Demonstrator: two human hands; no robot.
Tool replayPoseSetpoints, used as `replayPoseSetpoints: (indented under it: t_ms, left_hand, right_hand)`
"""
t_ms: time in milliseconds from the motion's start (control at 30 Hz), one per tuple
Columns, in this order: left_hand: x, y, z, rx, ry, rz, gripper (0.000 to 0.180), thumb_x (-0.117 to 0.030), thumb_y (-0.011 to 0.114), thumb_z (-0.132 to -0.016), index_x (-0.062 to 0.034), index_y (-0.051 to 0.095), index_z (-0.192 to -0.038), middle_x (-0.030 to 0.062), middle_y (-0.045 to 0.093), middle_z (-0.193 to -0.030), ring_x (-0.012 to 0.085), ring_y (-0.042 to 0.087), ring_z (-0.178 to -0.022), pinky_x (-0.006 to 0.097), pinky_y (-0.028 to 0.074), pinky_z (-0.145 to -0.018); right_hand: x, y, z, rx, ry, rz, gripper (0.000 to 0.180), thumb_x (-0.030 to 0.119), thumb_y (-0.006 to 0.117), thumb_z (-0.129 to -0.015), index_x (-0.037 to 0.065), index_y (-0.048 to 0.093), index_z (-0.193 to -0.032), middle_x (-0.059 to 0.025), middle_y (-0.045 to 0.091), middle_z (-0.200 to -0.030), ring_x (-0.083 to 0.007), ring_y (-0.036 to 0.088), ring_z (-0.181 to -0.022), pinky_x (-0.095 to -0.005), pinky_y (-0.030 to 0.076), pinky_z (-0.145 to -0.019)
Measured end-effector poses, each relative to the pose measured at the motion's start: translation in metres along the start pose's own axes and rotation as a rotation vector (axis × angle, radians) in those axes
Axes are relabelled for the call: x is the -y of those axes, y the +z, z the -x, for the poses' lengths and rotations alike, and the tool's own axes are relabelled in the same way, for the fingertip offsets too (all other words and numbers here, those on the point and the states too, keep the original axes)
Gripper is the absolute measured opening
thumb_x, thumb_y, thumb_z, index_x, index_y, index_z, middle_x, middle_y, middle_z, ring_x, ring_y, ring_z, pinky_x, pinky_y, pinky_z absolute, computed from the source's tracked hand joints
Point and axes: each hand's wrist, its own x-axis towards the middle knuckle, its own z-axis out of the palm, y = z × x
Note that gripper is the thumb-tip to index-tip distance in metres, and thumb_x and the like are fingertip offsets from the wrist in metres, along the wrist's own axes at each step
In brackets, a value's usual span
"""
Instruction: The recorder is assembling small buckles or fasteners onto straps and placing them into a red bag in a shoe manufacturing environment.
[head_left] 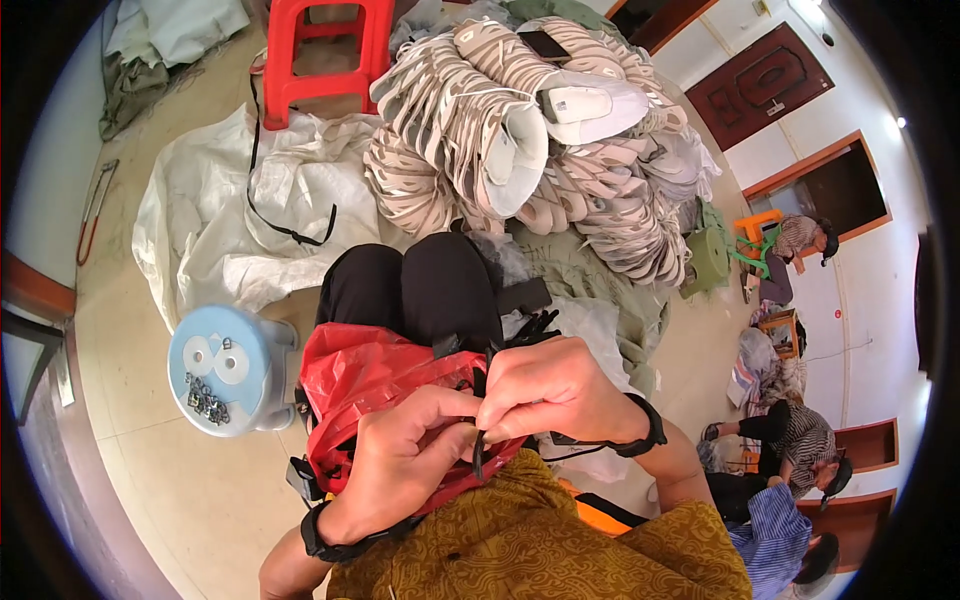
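Observation:
Above my lap my left hand (405, 450) and my right hand (555, 390) meet, fingers and thumbs pinched together. Both are closed on a narrow black strap (479, 455), whose short end hangs below the fingertips. The fingers hide much of it, so I cannot tell whether a buckle is on it. A red plastic bag (345, 365) lies across my thighs under the hands, with more black pieces partly in view around it. To the left, small dark metal buckles (205, 400) lie heaped on a light blue stool (255, 350).
Beyond my knees rise stacks of beige shoe uppers (455, 120). White woven sheeting (200, 205) covers floor to the left, with a long black strap (260, 215) on it. A red stool (328, 60) stands behind. Several people (800, 445) sit along the right wall.

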Motion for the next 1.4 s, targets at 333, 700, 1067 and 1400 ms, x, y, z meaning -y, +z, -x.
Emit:
replayPoseSetpoints:
  t_ms: [333, 700, 1067, 1400]
  left_hand:
    - [0.007, 0.006, 0.001, -0.027, -0.043, -0.031, 0.014, 0.009, 0.043, -0.082, 0.006, 0.051, -0.094, 0.0105, 0.059, -0.085, 0.0132, 0.06, -0.07, 0.023, 0.051, -0.063]
    - [0.002, 0.001, 0.002, 0.023, -0.092, 0.242, 0.019, 0.009, 0.043, -0.081, 0.0058, 0.046, -0.1, 0.0135, 0.057, -0.092, 0.0171, 0.06, -0.078, 0.028, 0.053, -0.07]
    - [0.005, 0.013, -0.011, -0.143, -0.029, 0.149, 0.013, 0.008, 0.041, -0.079, 0.0027, 0.045, -0.09, 0.0099, 0.056, -0.078, 0.0095, 0.055, -0.059, 0.02, 0.047, -0.05]
    - [-0.009, 0.006, -0.01, 0.014, 0.067, 0.035, 0.034, 0.005, 0.042, -0.083, 0.0038, 0.036, -0.116, 0.0139, 0.059, -0.088, 0.0168, 0.061, -0.076, 0.026, 0.05, -0.067]
  right_hand:
    - [-0.005, 0.013, 0.003, -0.095, -0.105, 0.329, 0.01, 0.003, 0.063, -0.066, 0.005, 0.054, -0.068, -0.0042, 0.049, -0.062, -0.0207, 0.053, -0.055, -0.0291, 0.042, -0.047]
    - [-0.012, 0.02, 0.004, -0.211, -0.374, 0.432, 0.018, 0.002, 0.066, -0.061, 0.004, 0.058, -0.076, -0.0041, 0.047, -0.065, -0.0172, 0.051, -0.053, -0.0271, 0.041, -0.044]
    - [-0.009, 0.014, 0.003, -0.3, -0.241, 0.359, 0.025, -0.003, 0.068, -0.059, 0.004, 0.06, -0.082, -0.0054, 0.053, -0.073, -0.0176, 0.055, -0.057, -0.025, 0.044, -0.049]
    - [-0.018, 0.002, 0.006, -0.32, -0.325, 0.363, 0.023, 0.002, 0.07, -0.06, 0.004, 0.064, -0.082, -0.0074, 0.057, -0.079, -0.0165, 0.057, -0.06, -0.024, 0.045, -0.051]
